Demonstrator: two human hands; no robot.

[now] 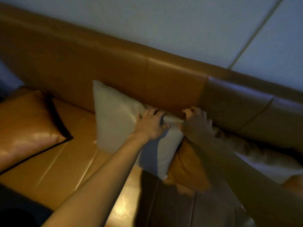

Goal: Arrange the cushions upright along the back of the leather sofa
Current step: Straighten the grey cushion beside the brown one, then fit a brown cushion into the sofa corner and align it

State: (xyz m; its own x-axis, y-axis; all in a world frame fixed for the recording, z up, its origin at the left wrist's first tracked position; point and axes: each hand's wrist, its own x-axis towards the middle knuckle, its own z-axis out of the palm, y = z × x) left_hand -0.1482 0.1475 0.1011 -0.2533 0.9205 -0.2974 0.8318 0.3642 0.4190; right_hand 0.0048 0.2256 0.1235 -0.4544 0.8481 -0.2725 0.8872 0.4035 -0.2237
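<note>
Left hand (pixel 151 124): fingers (pixel 155 112) curled over the top right edge of the beige cushion (pixel 121 122), thumb on the front face, fabric pinched between them. Right hand (pixel 196 123): fingers (pixel 191 111) hooked and closed on the same edge at the cushion's top right corner, just beside the left hand. A short strip of bunched fabric shows between the two hands. Right hand is in shadow, so exact finger contact is hard to read.

Beige cushion stands upright, slightly tilted, back face against the sofa backrest (pixel 114 66), bottom edge on the sofa seat (pixel 78 161). Top left corner is free and pointed up.

Right of it, touching its lower right side: a tan leather cushion (pixel 185 166), lying low on the seat, partly under the right forearm. Further right, behind that forearm: a pale cushion (pixel 268 163), lying flat or slumped near the backrest base; can't tell which, it's blurred.

Far left, well apart from the beige one: another tan leather cushion (pixel 27 125) with a dark edge, lying tilted on the seat, not against the backrest.

Both forearms are bare and reach in from the bottom of frame. Pale wall (pixel 164 22) behind the backrest.
</note>
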